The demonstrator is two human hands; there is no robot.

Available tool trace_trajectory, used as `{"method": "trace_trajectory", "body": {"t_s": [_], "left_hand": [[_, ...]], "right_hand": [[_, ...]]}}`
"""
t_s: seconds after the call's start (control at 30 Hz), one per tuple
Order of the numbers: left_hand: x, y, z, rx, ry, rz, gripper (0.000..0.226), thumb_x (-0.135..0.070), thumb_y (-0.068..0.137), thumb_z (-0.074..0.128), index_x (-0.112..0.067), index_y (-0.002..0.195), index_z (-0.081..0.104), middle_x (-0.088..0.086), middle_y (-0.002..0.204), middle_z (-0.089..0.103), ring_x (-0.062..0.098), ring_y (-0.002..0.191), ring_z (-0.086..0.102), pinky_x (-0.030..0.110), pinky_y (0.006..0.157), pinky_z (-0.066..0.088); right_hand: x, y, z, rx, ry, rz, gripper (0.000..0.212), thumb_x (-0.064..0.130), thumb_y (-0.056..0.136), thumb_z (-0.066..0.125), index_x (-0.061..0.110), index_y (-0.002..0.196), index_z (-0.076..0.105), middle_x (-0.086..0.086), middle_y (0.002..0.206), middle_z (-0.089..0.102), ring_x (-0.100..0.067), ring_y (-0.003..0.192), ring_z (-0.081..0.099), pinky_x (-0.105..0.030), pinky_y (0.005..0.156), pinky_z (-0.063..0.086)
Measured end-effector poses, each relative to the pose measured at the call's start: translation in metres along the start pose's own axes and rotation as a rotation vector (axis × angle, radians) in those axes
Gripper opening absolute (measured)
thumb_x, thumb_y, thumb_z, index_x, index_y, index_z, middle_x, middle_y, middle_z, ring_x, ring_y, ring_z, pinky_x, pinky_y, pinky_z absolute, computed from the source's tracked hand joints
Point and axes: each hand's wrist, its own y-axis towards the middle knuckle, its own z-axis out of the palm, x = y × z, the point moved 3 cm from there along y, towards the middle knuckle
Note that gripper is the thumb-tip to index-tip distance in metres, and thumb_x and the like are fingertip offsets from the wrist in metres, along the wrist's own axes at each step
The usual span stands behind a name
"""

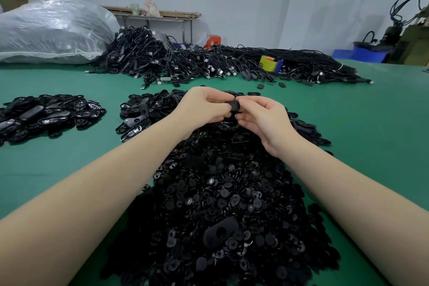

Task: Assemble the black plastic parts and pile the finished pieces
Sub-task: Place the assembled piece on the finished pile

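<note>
My left hand (204, 105) and my right hand (262, 118) meet over the middle of the green table (69, 165). Between their fingertips they pinch one small black plastic part (235, 106); most of it is hidden by the fingers. Below my hands spreads a big heap of small round black pieces (220, 204), with one oval black shell (220, 231) lying on top near me. A pile of oval black shells (146, 111) lies just left of my hands. Another pile of oval shells (46, 115) sits at the far left.
Behind the hands a long mound of black cables with plugs (209, 62) crosses the table. A large clear plastic bag (51, 30) lies at the back left. A yellow roll (268, 62) rests on the cables. Blue bins (362, 53) stand at the back right.
</note>
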Motion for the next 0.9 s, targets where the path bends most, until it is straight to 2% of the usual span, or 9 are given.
{"method": "trace_trajectory", "body": {"t_s": [0.07,0.2,0.37,0.47,0.57,0.67,0.77,0.83,0.9], "left_hand": [[0.001,0.000,-0.001,-0.029,-0.261,-0.092,0.021,-0.004,0.089,0.065,-0.022,0.095,0.074,-0.006,0.086,0.078,0.007,0.086,0.074,0.015,0.069,0.055],[-0.005,0.003,-0.011,-0.096,-0.548,-0.125,0.015,-0.006,0.090,0.069,-0.016,0.100,0.070,-0.002,0.089,0.078,0.008,0.086,0.073,0.017,0.069,0.056],[-0.013,0.012,-0.063,-0.317,-0.223,-0.058,0.009,-0.013,0.092,0.067,-0.016,0.100,0.063,0.003,0.099,0.071,0.008,0.082,0.074,0.016,0.068,0.056],[0.004,0.013,-0.101,-0.458,-0.231,-0.103,0.008,-0.010,0.096,0.063,-0.011,0.103,0.060,0.007,0.103,0.066,0.010,0.082,0.073,0.016,0.068,0.056],[0.023,0.009,-0.139,-0.727,-0.259,-0.143,0.021,-0.006,0.098,0.058,-0.014,0.118,0.058,0.005,0.110,0.063,0.012,0.085,0.069,0.019,0.071,0.057],[0.040,-0.005,-0.182,-1.000,0.169,-0.178,0.036,-0.002,0.096,0.050,-0.018,0.125,0.063,0.005,0.123,0.065,0.019,0.105,0.064,0.023,0.088,0.050],[0.063,-0.020,-0.202,-0.986,0.411,-0.358,0.045,0.003,0.092,0.045,-0.012,0.130,0.063,0.017,0.139,0.053,0.031,0.121,0.056,0.027,0.103,0.042],[0.071,-0.025,-0.197,-0.928,0.493,-0.496,0.044,0.000,0.092,0.049,-0.007,0.135,0.057,0.024,0.145,0.039,0.039,0.128,0.045,0.037,0.111,0.036],[0.063,-0.026,-0.186,-0.916,0.570,-0.474,0.046,-0.002,0.091,0.050,-0.004,0.137,0.051,0.026,0.146,0.032,0.041,0.133,0.035,0.041,0.113,0.030]], "right_hand": [[0.002,0.001,0.001,-0.037,0.038,0.018,0.009,0.018,0.094,0.065,0.020,0.089,0.073,0.003,0.078,0.072,-0.010,0.068,0.067,-0.020,0.063,0.054],[0.008,-0.003,0.001,0.031,-0.334,-0.135,0.012,0.025,0.095,0.061,0.025,0.092,0.073,0.007,0.076,0.073,-0.003,0.065,0.066,-0.016,0.060,0.051],[0.010,-0.007,0.004,0.036,-0.518,-0.277,0.013,0.023,0.093,0.063,0.031,0.090,0.072,0.010,0.077,0.073,-0.003,0.073,0.068,-0.015,0.067,0.052],[0.009,-0.007,0.002,0.038,-0.539,-0.279,0.013,0.023,0.093,0.063,0.031,0.090,0.072,0.009,0.080,0.074,-0.009,0.080,0.070,-0.023,0.075,0.054],[0.008,-0.007,0.004,0.080,-0.638,-0.309,0.012,0.022,0.092,0.064,0.026,0.095,0.075,0.008,0.083,0.073,-0.009,0.083,0.068,-0.025,0.081,0.055],[0.007,-0.008,0.006,0.101,-0.693,-0.345,0.013,0.022,0.092,0.064,0.028,0.094,0.074,0.012,0.081,0.070,0.003,0.075,0.062,-0.011,0.072,0.049],[0.005,-0.008,0.005,0.135,-0.808,-0.355,0.013,0.023,0.092,0.064,0.026,0.100,0.074,0.012,0.086,0.069,0.006,0.073,0.058,-0.008,0.071,0.045],[0.005,-0.009,0.006,0.165,-0.895,-0.363,0.017,0.024,0.093,0.063,0.024,0.106,0.074,0.009,0.094,0.070,0.003,0.079,0.059,-0.014,0.076,0.047],[0.005,-0.011,0.008,0.222,-1.032,-0.405,0.025,0.026,0.094,0.062,0.023,0.117,0.071,0.006,0.106,0.070,-0.006,0.094,0.061,-0.023,0.087,0.048]]}}
